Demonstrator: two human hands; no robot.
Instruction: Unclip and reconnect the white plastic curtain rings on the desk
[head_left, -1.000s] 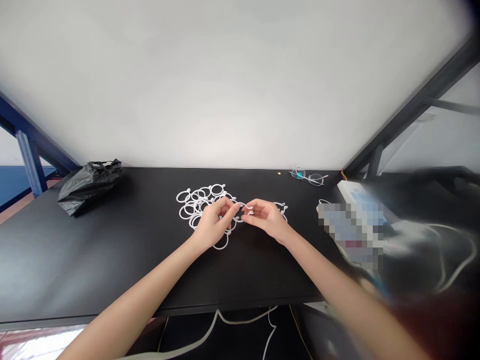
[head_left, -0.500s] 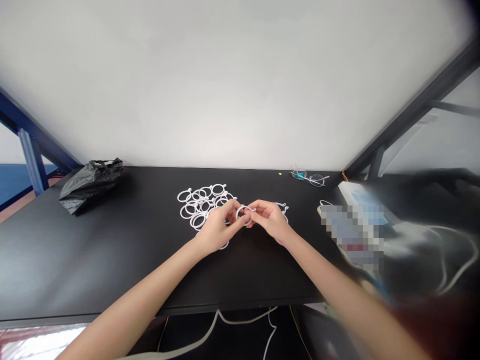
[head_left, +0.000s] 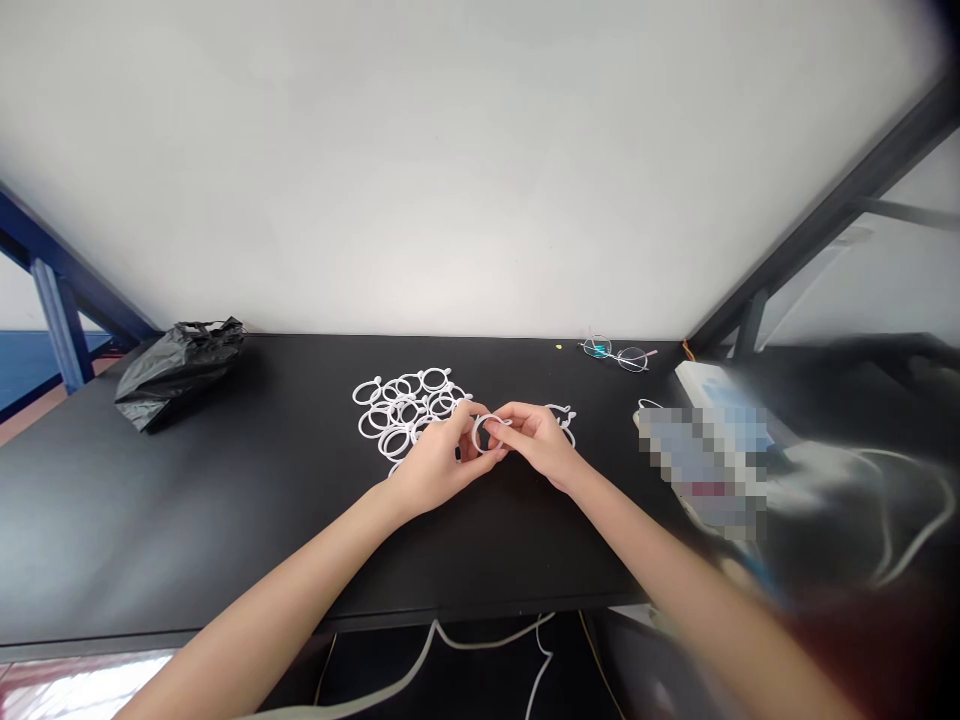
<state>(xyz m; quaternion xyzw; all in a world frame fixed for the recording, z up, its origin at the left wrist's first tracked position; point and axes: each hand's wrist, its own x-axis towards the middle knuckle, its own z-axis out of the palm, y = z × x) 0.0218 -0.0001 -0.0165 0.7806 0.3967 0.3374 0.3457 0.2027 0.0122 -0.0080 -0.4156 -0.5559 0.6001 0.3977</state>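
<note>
A white curtain ring [head_left: 475, 432] with a small loop on its rim is held up between my two hands over the black table. My left hand [head_left: 435, 458] is closed, its fingers curled at the ring's left side and its thumb reaching under the lower edge. From the other side, my right hand [head_left: 546, 442] pinches the ring's right part between thumb and fingers. A pile of similar white rings [head_left: 379, 442] lies left of and partly behind my left hand. Several more white rings [head_left: 568, 416] show behind my right hand, mostly covered by it.
Eyeglasses [head_left: 632, 359] lie at the table's back right. On the right are a white box [head_left: 709, 385], a pixelated item [head_left: 701, 470] and pale cables [head_left: 889, 520]. A crumpled black plastic bag [head_left: 176, 370] sits at the back left. The black table [head_left: 247, 480] meets a white wall.
My left thumb has moved down from across the ring to its lower edge. The right hand keeps its pinch on the ring, almost in place.
</note>
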